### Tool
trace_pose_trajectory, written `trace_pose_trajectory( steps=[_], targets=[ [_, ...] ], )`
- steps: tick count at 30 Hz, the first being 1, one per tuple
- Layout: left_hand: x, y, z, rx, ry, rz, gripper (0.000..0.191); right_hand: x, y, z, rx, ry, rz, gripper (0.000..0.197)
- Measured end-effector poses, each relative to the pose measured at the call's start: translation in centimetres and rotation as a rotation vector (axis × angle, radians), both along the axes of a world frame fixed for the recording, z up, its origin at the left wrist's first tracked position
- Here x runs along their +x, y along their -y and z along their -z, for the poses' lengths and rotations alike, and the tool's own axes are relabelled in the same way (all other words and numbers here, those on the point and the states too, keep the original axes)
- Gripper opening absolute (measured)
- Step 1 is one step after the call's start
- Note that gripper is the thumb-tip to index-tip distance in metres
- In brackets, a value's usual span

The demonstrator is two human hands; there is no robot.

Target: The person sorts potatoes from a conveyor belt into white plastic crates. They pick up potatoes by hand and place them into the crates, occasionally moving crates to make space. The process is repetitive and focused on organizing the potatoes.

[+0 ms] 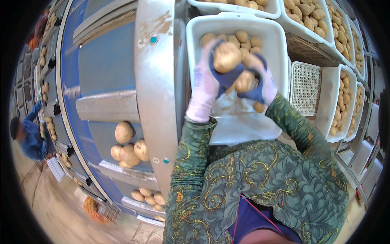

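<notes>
Both my hands wear pale knit gloves with dark blue palms, above a white plastic tub (192,33). A large potato (227,57) rests in the grip of my left hand (210,79). My right hand (264,80) is curled around a smaller potato (244,81). Another potato (253,62) shows at its fingers; blur hides whether it is gripped as well. More potatoes (242,36) lie together at the tub's far end. One potato (259,107) sits below my right hand, near the tub's right side.
To the left runs a blue-grey conveyor (106,67) with raised metal slats, carrying potatoes (129,155) behind a steel side rail (155,76). Potato-filled tubs (307,16) stand ahead and right, beside a perforated crate (306,88). A person (32,131) works across the conveyor.
</notes>
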State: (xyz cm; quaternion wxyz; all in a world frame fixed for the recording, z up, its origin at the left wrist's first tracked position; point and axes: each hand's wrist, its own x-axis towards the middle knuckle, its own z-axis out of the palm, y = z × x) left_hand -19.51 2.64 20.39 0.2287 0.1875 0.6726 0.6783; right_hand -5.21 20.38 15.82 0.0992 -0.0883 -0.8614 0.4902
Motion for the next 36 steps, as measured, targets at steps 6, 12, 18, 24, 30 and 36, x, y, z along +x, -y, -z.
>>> trace_pose_trajectory(
  steps=[6, 12, 18, 24, 30, 36],
  targets=[
    [-16.2, 11.3, -5.9, 0.102, -0.231, -0.251, 0.036, -20.6, 5.3, -12.8, 0.301, -0.672, -0.276, 0.069],
    [-25.1, 20.2, -3.7, -0.565, -0.062, -0.573, 0.040, -34.1, 14.5, -9.8, 0.555, -0.359, -0.547, 0.040],
    [-26.7, 18.0, -0.9, -1.007, -0.751, -0.553, 0.035, -37.3, 16.2, -6.5, 0.811, -0.214, -0.538, 0.034],
    [-9.2, 7.7, -7.4, -0.585, -0.986, -0.402, 0.049, -24.6, 3.7, -7.8, 0.080, -0.654, -0.219, 0.032],
    [7.3, -0.6, 7.3, -0.989, -0.749, 0.235, 0.055, -7.9, -8.2, 4.7, 0.563, -0.075, -0.059, 0.064],
    [5.4, -0.8, 19.6, -1.286, -0.896, 0.400, 0.055, -4.3, -7.3, 11.1, 0.490, 0.645, 0.055, 0.093]
  ],
)
